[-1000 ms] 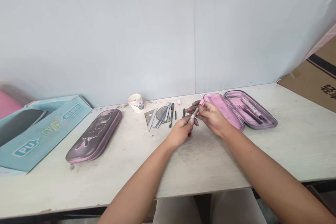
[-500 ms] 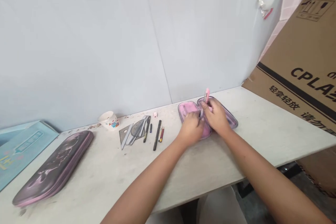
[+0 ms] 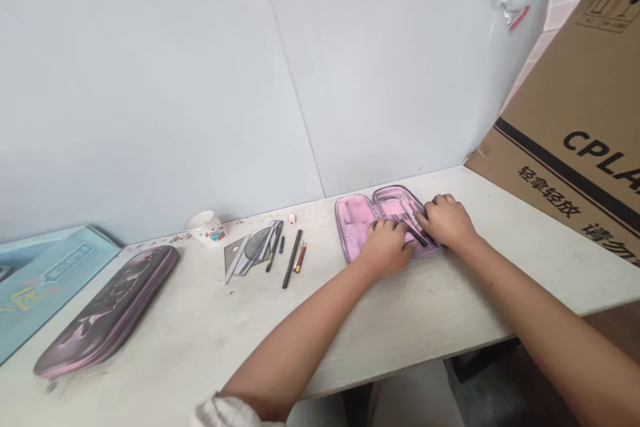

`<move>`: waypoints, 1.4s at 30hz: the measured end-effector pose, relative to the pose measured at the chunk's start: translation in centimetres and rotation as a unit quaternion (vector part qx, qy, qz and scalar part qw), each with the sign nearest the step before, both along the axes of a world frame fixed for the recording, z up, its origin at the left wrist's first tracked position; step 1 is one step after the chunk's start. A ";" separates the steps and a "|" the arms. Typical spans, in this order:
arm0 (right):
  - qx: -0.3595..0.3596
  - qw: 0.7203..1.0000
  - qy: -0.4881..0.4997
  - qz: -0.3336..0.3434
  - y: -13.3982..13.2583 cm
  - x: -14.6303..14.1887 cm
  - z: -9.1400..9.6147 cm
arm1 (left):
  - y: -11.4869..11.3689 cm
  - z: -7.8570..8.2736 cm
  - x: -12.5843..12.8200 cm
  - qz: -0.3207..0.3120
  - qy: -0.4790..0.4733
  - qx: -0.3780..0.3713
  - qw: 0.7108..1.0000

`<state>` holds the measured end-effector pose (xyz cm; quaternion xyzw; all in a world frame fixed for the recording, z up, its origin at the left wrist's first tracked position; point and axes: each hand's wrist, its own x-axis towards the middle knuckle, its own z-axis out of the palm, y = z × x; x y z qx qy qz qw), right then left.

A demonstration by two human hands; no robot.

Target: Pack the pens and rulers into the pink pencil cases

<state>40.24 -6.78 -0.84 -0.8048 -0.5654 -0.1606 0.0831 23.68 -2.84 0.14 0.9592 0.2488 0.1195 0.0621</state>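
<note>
A pencil case [image 3: 356,210] with pink lining lies unfolded at the right part of the table. My left hand [image 3: 387,247] is over its middle, fingers curled around a black pen [image 3: 416,235], whose dark end sticks out toward the right. The fingertips of that hand are partly hidden. At the right rim of the case, my right hand [image 3: 449,220] grips the edge with bent fingers. Close to its thumb, a pale pink pen [image 3: 410,211] lies inside the right half of the case.
Left of the case lie a black pen [image 3: 293,259], short pencils [image 3: 301,257], an eraser [image 3: 292,219], and rulers with a protractor [image 3: 250,250]. A paper cup [image 3: 206,228], a closed dark case [image 3: 107,310] and a blue box [image 3: 55,280] stand further left. A cardboard carton [image 3: 575,127] leans at right.
The pink pen has left my right hand and now lies in the case. My right hand has moved right to the rim. My left hand has shifted right, and the case is more exposed.
</note>
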 end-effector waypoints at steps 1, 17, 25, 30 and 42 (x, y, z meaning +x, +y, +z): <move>-0.003 1.000 -0.009 0.004 0.1 0.0 0.2 | 0.1 0.2 -0.5 0.006 -0.008 -0.003 1.000; -0.021 0.964 0.035 0.265 5.5 -17.7 1.9 | 6.8 -0.1 -21.0 0.256 -0.084 -0.011 0.963; -0.039 0.973 0.044 0.222 9.5 -27.2 0.7 | 6.2 -2.3 -25.6 0.267 -0.090 0.007 0.960; -0.050 0.981 0.042 0.183 10.1 -28.8 0.5 | 5.3 -2.1 -25.4 0.237 -0.196 -0.012 0.951; 0.180 0.922 -0.023 0.341 3.9 -28.7 0.2 | 5.2 -1.9 -24.8 0.165 -0.447 -0.316 0.820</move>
